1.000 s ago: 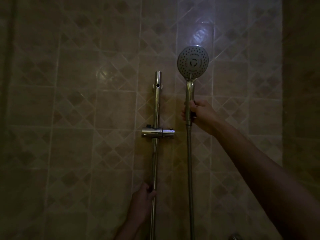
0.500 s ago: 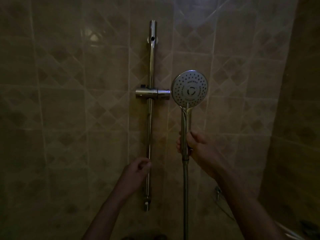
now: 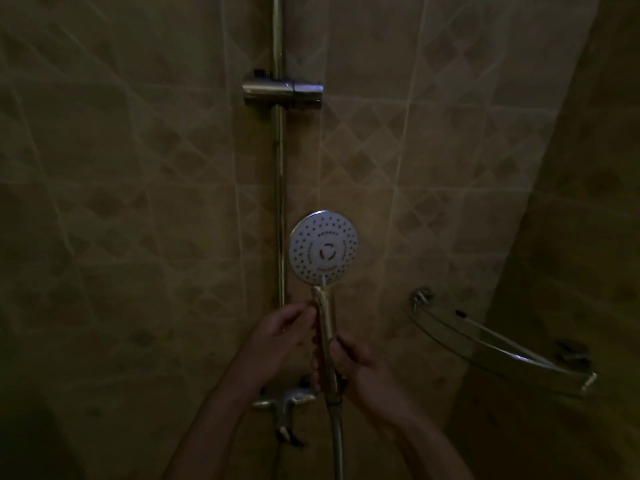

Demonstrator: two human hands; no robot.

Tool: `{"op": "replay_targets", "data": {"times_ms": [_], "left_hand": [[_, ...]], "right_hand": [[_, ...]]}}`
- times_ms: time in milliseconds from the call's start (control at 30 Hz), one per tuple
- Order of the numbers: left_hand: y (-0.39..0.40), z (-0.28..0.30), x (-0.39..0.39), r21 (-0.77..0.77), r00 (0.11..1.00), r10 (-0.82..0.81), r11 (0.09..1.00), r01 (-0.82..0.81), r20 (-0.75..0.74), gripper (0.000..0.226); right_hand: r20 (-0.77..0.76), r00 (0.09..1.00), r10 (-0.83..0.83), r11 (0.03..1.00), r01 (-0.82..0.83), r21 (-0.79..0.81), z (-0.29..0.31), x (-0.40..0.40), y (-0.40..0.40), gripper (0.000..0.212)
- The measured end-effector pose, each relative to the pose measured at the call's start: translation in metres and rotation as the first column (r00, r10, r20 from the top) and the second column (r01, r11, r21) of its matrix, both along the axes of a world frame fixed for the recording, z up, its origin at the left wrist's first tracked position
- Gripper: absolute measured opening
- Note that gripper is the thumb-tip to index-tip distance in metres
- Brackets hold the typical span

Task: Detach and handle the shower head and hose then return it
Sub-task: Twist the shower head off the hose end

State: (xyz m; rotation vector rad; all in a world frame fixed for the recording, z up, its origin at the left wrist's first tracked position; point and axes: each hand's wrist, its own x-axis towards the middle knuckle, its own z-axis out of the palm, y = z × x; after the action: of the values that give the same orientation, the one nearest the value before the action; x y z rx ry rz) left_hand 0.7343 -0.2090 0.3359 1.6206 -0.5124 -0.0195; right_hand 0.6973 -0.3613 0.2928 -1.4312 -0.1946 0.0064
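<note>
tiled wall [image 3: 138, 168] behind; two hands grip one shower head [image 3: 323, 251], left [image 3: 282, 336], right [image 3: 360, 363]

Both bare forearms rose from the near edge and converged toward the middle, wrists close together. The right hand [image 3: 360, 367] was wrapped around the handle of the shower head [image 3: 323, 251], fingers curled over it from the right, thumb lying up along the stem, holding it upright. The left hand [image 3: 282, 332] sat just beside it on the left and slightly farther up, fingers bent, with fingertips [image 3: 304, 311] touching the upper part of the handle. In the dim light it was hard to tell whether the left hand gripped or merely rested there.
</note>
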Motion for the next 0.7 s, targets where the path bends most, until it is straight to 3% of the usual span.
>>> {"op": "replay_targets", "data": {"times_ms": [100, 300, 567, 700], "left_hand": [[-0.006, -0.015, -0.007, 0.07, 0.996, -0.078, 0.994, 0.081, -0.045, 0.019], [-0.013, -0.039, -0.014, -0.067, 0.972, -0.095, 0.994, 0.083, -0.215, 0.025], [-0.014, -0.049, -0.02, -0.102, 0.956, -0.092, 0.993, 0.065, -0.277, 0.024], [-0.016, -0.053, -0.018, -0.151, 0.94, -0.139, 0.984, 0.096, -0.311, 0.024]], "right_hand": [[-0.047, 0.999, 0.012, 1.0, -0.013, -0.029, -0.014, -0.017, 0.006, 0.028], [-0.07, 0.996, 0.061, 0.998, -0.063, -0.026, -0.026, -0.033, 0.004, 0.035], [-0.209, 0.943, 0.261, 0.958, -0.28, -0.068, -0.054, -0.05, -0.016, 0.031], [-0.304, 0.869, 0.389, 0.921, -0.375, 0.108, -0.07, -0.057, -0.017, 0.017]]}}
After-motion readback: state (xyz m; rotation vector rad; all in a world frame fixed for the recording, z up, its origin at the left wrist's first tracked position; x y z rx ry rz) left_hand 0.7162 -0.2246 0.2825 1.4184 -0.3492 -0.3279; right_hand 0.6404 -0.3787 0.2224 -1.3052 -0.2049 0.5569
